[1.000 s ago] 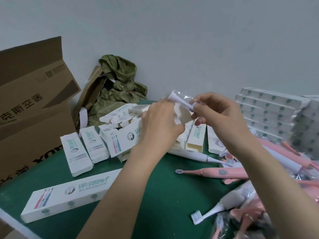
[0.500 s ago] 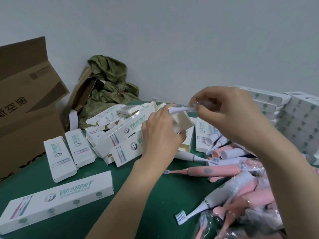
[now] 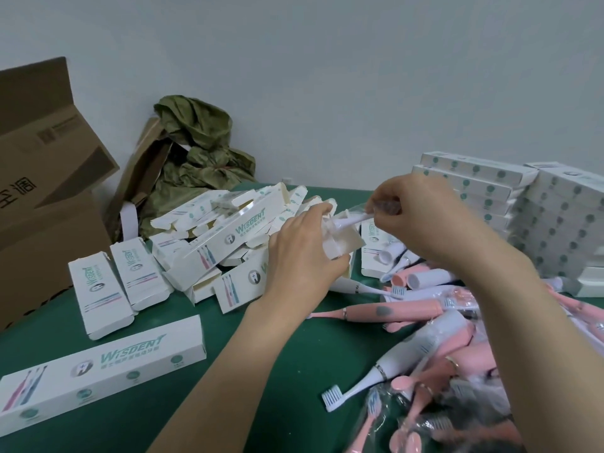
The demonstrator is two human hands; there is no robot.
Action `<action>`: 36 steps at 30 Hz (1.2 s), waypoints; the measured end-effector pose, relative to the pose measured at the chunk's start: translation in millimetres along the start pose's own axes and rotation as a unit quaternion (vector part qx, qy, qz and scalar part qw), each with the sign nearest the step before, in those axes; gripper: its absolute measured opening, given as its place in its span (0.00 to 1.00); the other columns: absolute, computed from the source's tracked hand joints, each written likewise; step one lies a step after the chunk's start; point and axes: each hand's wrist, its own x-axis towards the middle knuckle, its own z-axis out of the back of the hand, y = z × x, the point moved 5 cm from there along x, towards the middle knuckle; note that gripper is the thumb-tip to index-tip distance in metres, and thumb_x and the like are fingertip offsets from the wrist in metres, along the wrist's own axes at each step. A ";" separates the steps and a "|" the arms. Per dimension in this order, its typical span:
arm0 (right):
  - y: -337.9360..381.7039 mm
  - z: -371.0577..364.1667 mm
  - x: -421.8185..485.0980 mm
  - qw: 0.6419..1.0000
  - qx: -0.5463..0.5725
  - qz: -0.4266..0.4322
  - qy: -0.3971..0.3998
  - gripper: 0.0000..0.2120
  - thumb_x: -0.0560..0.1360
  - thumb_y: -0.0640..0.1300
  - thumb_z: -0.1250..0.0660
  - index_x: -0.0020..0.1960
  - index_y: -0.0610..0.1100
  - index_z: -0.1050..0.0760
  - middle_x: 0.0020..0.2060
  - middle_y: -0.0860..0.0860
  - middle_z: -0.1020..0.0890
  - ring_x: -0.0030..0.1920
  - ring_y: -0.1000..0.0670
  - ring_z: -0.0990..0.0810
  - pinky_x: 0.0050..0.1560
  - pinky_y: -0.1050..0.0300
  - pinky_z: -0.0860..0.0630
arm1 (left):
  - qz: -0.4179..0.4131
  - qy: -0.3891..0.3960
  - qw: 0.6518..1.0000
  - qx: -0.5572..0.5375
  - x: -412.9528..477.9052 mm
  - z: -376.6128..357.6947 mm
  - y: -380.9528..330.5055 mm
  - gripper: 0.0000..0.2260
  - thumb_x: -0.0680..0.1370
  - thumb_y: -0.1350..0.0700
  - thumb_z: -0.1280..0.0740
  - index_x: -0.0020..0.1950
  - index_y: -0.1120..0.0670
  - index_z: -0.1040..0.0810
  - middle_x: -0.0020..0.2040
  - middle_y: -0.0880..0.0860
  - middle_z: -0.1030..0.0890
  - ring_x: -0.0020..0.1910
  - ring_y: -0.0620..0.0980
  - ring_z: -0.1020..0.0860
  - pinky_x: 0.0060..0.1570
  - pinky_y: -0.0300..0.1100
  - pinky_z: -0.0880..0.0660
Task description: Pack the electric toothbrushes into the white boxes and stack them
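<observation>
Presently, near the middle of the frame, an open white box (image 3: pixel 344 246) is gripped by the left hand (image 3: pixel 304 256), fingers curled round it; what seems a wrapped brush head (image 3: pixel 351 220) is pinched by the right hand (image 3: pixel 425 220) just at the box mouth. The piece should be kept in line with the box and slid in slowly, so that its wrap is not caught on the edge; the card should not be crushed. Loose toothbrushes (image 3: pixel 408 354) are piled at lower right; packed boxes (image 3: pixel 470 188) are stacked at the right edge.

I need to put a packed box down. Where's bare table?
Bare green table lies between the left forearm and the loose toothbrushes, and a narrower strip between the long box and that forearm. The box heap and stacked boxes are crowded.
</observation>
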 end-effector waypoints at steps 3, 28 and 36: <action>-1.2 -5.1 2.2 0.998 -0.056 -0.015 0.015 0.11 0.74 0.33 0.41 0.50 0.36 0.21 0.47 0.41 0.19 0.48 0.40 0.21 0.49 0.51 0.23 | -0.004 0.009 1.000 0.011 -1.2 -5.9 0.4 0.29 0.67 0.53 0.27 0.68 0.50 0.30 0.60 0.47 0.23 0.59 0.50 0.28 0.56 0.43 0.36; 30.9 -49.6 -1.9 0.979 0.157 0.088 -0.098 0.23 0.68 0.38 0.50 0.49 0.39 0.18 0.47 0.43 0.22 0.52 0.44 0.29 0.51 0.57 0.35 | 0.023 -0.105 0.990 -0.087 -8.8 17.5 5.2 0.26 0.68 0.56 0.27 0.66 0.51 0.27 0.58 0.48 0.22 0.56 0.44 0.31 0.58 0.44 0.35; -6.7 -46.4 7.4 0.940 0.327 -0.088 -0.025 0.17 0.79 0.42 0.41 0.44 0.28 0.25 0.35 0.39 0.23 0.43 0.40 0.17 0.49 0.44 0.21 | -0.017 0.010 0.997 -0.071 -7.5 8.8 5.5 0.46 0.64 0.48 0.23 0.76 0.47 0.44 0.64 0.43 0.32 0.64 0.43 0.39 0.60 0.37 0.42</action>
